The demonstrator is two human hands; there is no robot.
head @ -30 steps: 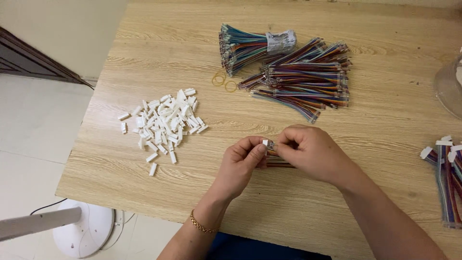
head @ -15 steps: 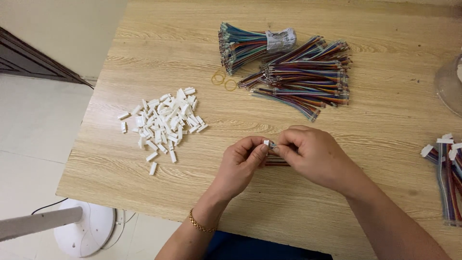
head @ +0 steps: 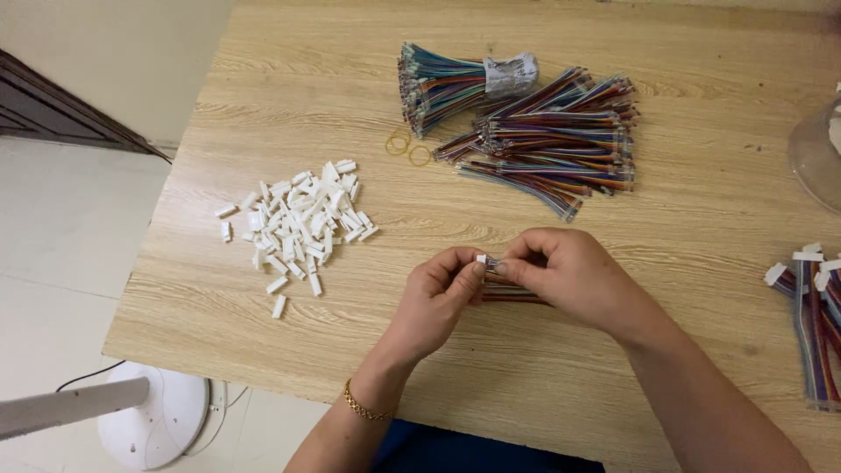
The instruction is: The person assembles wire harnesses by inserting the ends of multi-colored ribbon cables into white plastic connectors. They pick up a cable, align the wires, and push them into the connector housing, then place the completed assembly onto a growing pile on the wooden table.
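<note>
White connector pinched between hands | wire strip mostly hidden beneath

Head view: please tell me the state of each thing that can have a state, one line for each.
Left hand: pinching a small white connector.
Right hand: gripping a short wire bundle.
White connector pile: loose, scattered on the table.
Taped wire bundle: bound, lying flat.
Loose wire heap: unbound, no connectors visible.
Rubber bands: lying flat, unused.
Wires at right edge: white connectors fitted.
</note>
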